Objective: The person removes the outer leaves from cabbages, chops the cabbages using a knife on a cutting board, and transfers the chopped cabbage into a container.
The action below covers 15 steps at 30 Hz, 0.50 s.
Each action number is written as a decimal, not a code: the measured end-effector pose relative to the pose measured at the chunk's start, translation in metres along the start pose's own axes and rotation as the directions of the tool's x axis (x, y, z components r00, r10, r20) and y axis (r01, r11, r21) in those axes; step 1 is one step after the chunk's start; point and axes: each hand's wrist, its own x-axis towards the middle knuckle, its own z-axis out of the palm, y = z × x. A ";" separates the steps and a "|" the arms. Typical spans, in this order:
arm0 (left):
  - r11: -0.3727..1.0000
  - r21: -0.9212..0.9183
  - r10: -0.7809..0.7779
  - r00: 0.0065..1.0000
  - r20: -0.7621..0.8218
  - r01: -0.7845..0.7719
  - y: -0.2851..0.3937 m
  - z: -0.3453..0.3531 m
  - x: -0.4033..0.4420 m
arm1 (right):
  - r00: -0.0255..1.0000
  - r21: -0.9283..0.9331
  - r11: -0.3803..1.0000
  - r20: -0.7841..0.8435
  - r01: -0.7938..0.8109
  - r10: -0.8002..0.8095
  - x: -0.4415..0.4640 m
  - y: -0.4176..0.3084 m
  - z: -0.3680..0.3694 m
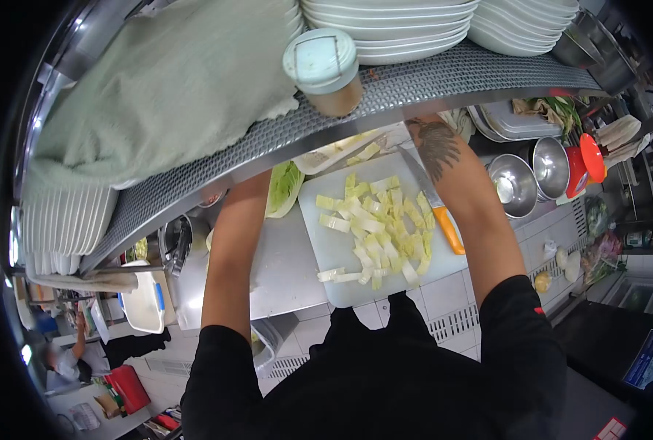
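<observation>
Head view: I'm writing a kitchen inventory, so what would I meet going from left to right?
White tub, leafy cabbage piece, chopped cabbage, orange knife handle, two steel bowls, red container.

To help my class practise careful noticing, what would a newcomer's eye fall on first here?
Probably the pale cut cabbage scattered over the white board near the centre, with the orange-handled knife along its right side. Next, perhaps, the dark tattoo on the right forearm, and the stacked white plates on the shelf above.
</observation>
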 end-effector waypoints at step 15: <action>0.971 0.162 -0.127 0.953 -0.274 0.176 0.006 0.106 0.040 | 0.988 -0.064 0.987 0.036 -0.151 0.153 -0.073 0.045 0.067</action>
